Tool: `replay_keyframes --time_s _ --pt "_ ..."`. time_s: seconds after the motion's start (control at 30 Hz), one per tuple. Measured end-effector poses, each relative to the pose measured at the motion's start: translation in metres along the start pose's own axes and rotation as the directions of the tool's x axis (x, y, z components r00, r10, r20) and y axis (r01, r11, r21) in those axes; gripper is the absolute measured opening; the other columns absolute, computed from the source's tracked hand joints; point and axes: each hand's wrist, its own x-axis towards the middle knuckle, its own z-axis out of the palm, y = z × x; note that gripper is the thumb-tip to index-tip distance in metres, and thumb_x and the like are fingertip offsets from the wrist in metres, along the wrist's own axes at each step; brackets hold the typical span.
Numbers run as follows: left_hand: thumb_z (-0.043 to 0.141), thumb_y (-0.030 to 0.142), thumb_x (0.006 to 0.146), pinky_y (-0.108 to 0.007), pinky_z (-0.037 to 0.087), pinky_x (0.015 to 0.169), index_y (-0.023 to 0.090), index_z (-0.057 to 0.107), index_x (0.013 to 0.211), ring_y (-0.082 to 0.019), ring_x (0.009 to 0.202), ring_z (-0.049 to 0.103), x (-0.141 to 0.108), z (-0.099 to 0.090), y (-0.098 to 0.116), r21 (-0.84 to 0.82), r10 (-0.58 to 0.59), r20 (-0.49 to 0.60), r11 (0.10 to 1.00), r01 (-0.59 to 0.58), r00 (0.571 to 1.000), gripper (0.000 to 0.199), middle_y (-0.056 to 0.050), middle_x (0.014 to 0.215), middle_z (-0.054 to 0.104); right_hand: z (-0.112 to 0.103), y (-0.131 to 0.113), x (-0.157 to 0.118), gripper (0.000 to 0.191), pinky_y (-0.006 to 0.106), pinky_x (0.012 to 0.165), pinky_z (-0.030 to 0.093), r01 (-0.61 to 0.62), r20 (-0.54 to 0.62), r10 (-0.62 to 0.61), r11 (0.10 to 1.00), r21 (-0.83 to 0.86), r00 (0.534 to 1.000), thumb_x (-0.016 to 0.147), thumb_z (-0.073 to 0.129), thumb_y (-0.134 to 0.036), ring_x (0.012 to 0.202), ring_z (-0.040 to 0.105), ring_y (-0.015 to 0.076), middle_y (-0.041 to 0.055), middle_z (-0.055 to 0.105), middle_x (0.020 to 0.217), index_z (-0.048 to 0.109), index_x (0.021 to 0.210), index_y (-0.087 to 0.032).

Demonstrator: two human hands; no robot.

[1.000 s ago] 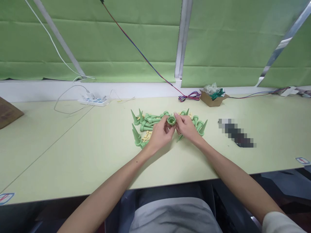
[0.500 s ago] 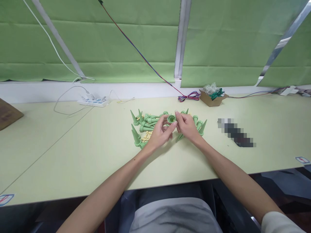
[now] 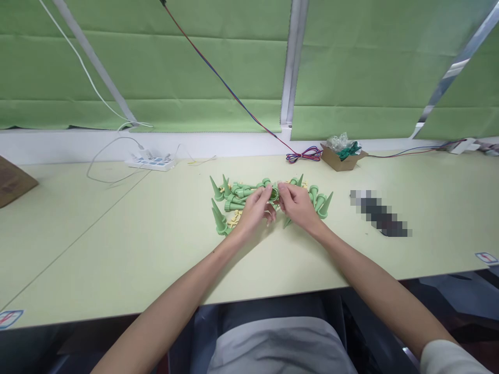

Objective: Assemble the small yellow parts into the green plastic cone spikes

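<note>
Between my two hands is a green ring-shaped plastic part (image 3: 274,194), its round opening turned toward me. My left hand (image 3: 257,205) pinches its left side, with the lower fingers curled beneath. The thumb and fingers of my right hand (image 3: 295,201) close on its right edge. Around and behind the hands lie several green cone-shaped spikes (image 3: 221,224), some upright, others on their sides. Small yellow pieces (image 3: 235,218) lie among the spikes on the left, and more show behind my right hand.
On the pale table (image 3: 156,249), a cardboard box (image 3: 340,161) with clear and green material stands at the back. A power strip (image 3: 152,163) with cables is back left. A blurred dark object (image 3: 380,214) lies right. A brown board (image 3: 13,182) is far left.
My left thumb has moved up from the front of the ring to its upper left edge. The ring has tilted and is more covered by the fingers. My right hand has shifted slightly.
</note>
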Motion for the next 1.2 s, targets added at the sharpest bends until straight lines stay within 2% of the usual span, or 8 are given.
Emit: replay_keyframes --time_s 0.23,0.37,0.7,0.97,1.2 --pt "0.048 0.070 0.083 -0.023 0.036 0.038 0.016 0.058 0.082 -0.012 0.046 0.054 0.0033 -0.0027 -0.0036 -0.057 -0.117 0.065 0.991 0.120 0.991 0.055 -0.004 0.066 0.057 -0.0003 -0.0009 -0.0004 0.049 0.027 0.057 0.039 0.016 0.026 -0.016 1.000 0.002 1.000 0.099 0.038 -0.050 0.050 0.049 0.0120 -0.0020 0.051 0.052 0.044 0.060 -0.021" --pt "0.048 0.070 0.083 -0.023 0.037 0.039 0.017 0.057 0.083 -0.012 0.046 0.054 0.0037 -0.0026 -0.0040 -0.085 -0.157 0.078 0.983 0.163 0.985 0.054 -0.003 0.064 0.057 -0.0007 -0.0011 -0.0007 0.048 0.027 0.057 0.040 0.024 0.037 -0.025 1.000 0.008 0.999 0.099 0.038 -0.049 0.049 0.050 0.0120 -0.0024 0.051 0.051 0.043 0.060 -0.021" --pt "0.058 0.058 0.083 -0.024 0.035 0.039 0.020 0.056 0.087 -0.012 0.047 0.053 0.0043 -0.0034 -0.0042 -0.124 -0.158 0.096 0.978 0.170 0.983 0.038 -0.002 0.066 0.055 -0.0022 -0.0015 -0.0008 0.047 0.028 0.059 0.042 0.029 0.080 -0.028 1.000 -0.002 0.996 0.099 0.037 -0.053 0.051 0.053 0.0136 -0.0017 0.054 0.053 0.042 0.063 -0.022" --pt "0.060 0.052 0.083 -0.023 0.037 0.039 0.017 0.059 0.084 -0.011 0.048 0.054 0.0048 -0.0055 -0.0057 -0.093 -0.103 0.126 0.989 0.115 0.987 0.035 -0.002 0.067 0.055 -0.0034 0.0013 -0.0001 0.042 0.027 0.059 0.040 0.068 0.093 -0.065 0.997 -0.032 0.994 0.100 0.038 -0.046 0.053 0.051 0.0135 -0.0020 0.052 0.054 0.043 0.066 -0.022" --pt "0.059 0.052 0.084 -0.023 0.039 0.040 0.016 0.058 0.081 -0.011 0.049 0.054 0.0043 -0.0062 -0.0044 -0.057 -0.064 0.134 0.996 0.072 0.989 0.035 -0.003 0.069 0.055 -0.0035 0.0023 0.0003 0.043 0.028 0.059 0.040 0.060 0.091 -0.056 0.997 -0.047 0.994 0.100 0.037 -0.049 0.052 0.051 0.0141 -0.0017 0.052 0.054 0.042 0.066 -0.022"
